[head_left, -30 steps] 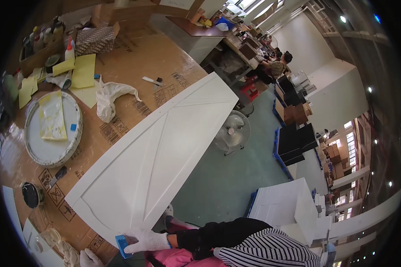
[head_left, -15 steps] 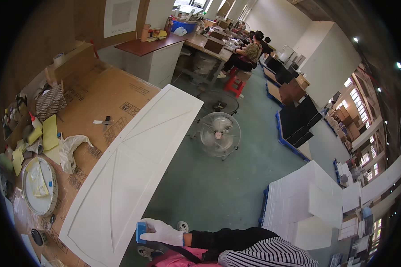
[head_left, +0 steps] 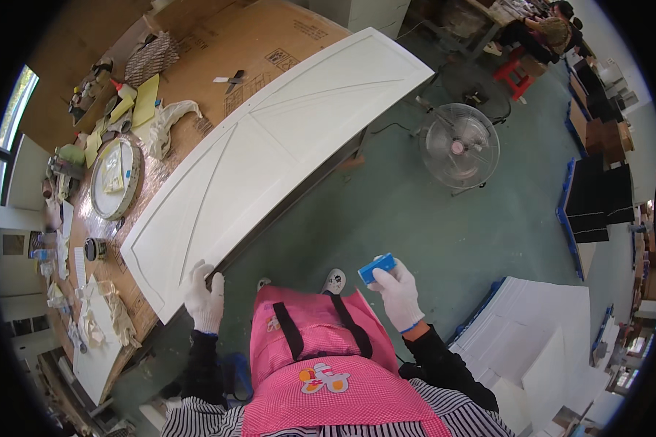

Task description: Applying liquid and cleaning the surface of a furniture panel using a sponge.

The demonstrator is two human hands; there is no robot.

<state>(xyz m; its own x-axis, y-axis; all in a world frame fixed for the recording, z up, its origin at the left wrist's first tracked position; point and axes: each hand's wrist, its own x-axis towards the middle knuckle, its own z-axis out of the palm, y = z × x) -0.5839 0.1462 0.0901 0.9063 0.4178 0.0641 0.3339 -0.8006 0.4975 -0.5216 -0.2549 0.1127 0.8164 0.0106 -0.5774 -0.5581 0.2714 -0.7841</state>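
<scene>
A long white panel (head_left: 248,153) with raised curved and diagonal strips lies slantwise across the cardboard-covered bench. My left hand (head_left: 204,300), in a white knit glove, is at the panel's near edge, its thumb apart from the fingers; whether it presses on the edge I cannot make out. Out over the floor, to the right of the panel, my gloved right hand (head_left: 399,293) grips a small blue rectangular block (head_left: 376,269) between thumb and fingers.
Left on the bench are a round tub (head_left: 116,178), yellow sheets (head_left: 146,98), a crumpled white cloth (head_left: 173,120) and a dark jar (head_left: 95,249). A floor fan (head_left: 459,146) stands beyond the panel. White boards (head_left: 525,342) are stacked at right; a person (head_left: 543,33) sits far right.
My view has swung downward and to the right. My left hand has come into view at the panel's edge. The blue block, still in my right hand, is now farther from the panel.
</scene>
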